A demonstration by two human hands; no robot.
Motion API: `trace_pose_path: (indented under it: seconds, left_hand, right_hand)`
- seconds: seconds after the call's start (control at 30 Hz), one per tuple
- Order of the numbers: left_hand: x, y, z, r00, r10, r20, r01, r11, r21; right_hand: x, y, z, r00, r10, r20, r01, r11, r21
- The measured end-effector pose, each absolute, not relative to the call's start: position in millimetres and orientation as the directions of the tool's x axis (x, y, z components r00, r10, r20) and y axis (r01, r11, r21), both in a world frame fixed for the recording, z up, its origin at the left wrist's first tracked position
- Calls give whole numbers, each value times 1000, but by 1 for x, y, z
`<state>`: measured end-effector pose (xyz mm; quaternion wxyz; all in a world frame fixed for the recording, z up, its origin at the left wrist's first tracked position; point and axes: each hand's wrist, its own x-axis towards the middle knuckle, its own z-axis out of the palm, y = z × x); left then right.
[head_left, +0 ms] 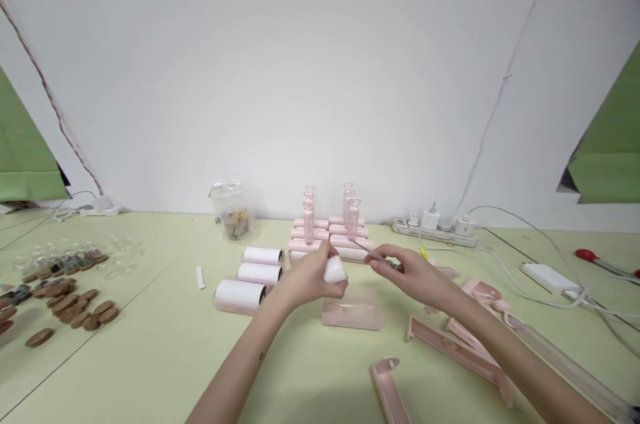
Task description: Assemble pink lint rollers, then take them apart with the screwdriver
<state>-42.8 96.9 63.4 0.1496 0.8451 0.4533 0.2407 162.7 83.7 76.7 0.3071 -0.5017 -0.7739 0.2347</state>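
My left hand [310,277] is closed around a white roll [335,270], its end turned to the right. In my right hand [413,274] is a thin metal tool [367,251], its narrow tip pointing up and left beyond the roll; its exact kind is unclear. Below the roll lies a pale pink open case [351,317]. Three white rolls [240,295] with dark hollow ends lie left of my left hand. Behind both hands, pink cylinders [349,242] lie in two columns, with several slim pink tubes with heart-shaped tops [309,224] upright among them.
Long pink case parts [455,351] and another pink piece [391,391] lie at the right front. A power strip [435,232], cables and a white adapter [550,277] are at right. Left are brown discs [65,304], a white strip [200,277] and a plastic-wrapped cup [235,217].
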Motion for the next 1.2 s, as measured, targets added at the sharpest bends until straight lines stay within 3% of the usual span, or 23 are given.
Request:
trace_pose_path:
  seconds: [0.43,0.77,1.2]
  left_hand:
    - [-21,88,51,609,729,312,671,-684,287]
    - [-28,92,51,555,799,234,709,-601,369]
    - [-42,94,59,482,858,178,747,-509,428]
  right_hand:
    - [146,92,50,-333,922,199,460,343,-819]
    - [154,97,47,-325,934,145,435,284,-854]
    - [154,97,32,-318,948,-5,647,214,-732]
